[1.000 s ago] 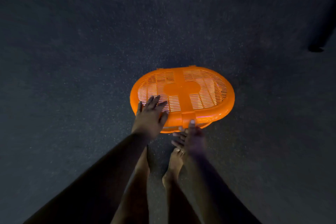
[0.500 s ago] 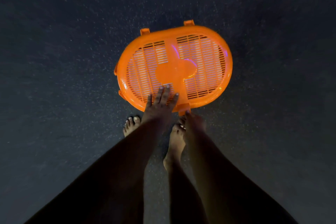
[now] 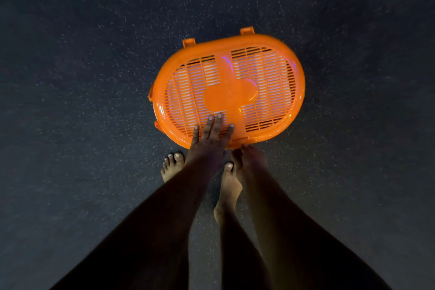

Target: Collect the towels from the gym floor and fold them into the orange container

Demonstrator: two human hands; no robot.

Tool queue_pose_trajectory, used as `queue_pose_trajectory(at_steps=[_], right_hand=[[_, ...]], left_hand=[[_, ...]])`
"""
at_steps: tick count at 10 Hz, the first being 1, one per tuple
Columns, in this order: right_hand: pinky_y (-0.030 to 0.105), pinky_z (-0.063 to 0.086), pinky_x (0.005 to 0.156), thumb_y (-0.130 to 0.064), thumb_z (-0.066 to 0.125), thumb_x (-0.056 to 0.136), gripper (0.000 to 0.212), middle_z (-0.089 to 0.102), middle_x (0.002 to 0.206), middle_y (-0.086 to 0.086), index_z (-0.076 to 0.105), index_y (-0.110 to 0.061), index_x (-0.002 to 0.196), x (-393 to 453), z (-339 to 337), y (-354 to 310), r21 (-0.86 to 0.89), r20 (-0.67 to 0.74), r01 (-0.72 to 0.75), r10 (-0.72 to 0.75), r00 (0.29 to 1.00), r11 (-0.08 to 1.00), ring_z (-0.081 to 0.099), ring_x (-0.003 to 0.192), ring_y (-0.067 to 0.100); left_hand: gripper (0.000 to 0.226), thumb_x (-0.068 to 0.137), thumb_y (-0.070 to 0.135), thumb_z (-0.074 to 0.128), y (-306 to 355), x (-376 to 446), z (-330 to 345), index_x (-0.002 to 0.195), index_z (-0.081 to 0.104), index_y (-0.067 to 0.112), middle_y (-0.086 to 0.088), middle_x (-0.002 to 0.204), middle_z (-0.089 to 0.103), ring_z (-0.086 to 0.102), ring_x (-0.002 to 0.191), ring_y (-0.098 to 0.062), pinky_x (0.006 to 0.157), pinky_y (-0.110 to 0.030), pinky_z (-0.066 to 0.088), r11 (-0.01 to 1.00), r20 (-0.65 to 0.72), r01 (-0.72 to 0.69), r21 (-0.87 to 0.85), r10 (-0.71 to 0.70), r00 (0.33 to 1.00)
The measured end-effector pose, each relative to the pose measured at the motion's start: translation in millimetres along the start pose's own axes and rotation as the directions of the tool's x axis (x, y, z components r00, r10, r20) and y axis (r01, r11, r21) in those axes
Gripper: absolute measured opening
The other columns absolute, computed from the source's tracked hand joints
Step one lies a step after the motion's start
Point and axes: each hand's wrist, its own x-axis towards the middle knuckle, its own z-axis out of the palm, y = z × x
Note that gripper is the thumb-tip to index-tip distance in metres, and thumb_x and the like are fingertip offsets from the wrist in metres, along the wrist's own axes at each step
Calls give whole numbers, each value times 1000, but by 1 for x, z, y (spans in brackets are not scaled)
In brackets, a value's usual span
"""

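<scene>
Left hand [image 3: 209, 139] laid flat, fingers [image 3: 217, 122] straight and slightly spread, pressed down on the lid [image 3: 231, 92]. Right hand [image 3: 250, 156] lower and dimmer, fingertips at the lid's near edge by the latch; curl of fingers too dark to tell. Both forearms stretched forward and down, nearly parallel.

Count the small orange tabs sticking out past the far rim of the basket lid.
2: one orange plastic tab at the far left of the slatted orange lid, another further right. Others may be hidden.
</scene>
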Motion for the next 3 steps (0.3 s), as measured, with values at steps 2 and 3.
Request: queue_pose_trajectory(at_steps=[2, 3], right_hand=[[25, 49, 65, -13, 49, 104, 27, 67, 108, 11, 56, -5, 129, -27, -18, -15, -614, 143, 223, -171, 975, 757, 59, 79, 18], [31, 46, 98, -13, 56, 101, 54, 51, 146, 23, 39, 0, 150, -84, -30, -29, -822, 211, 332, -294, 932, 462, 57, 124, 31]], left_hand=[[87, 99, 56, 48, -3, -24, -38, 163, -5, 29, -4, 170, -18, -8, 158, -26, 124, -57, 6, 998, 135, 58, -4, -57, 989], [89, 99, 63, 45, 6, -75, -79, 163, -4, 25, -7, 170, -15, -7, 158, -27, 124, -56, 6, 991, 179, 126, -40, -117, 977]])
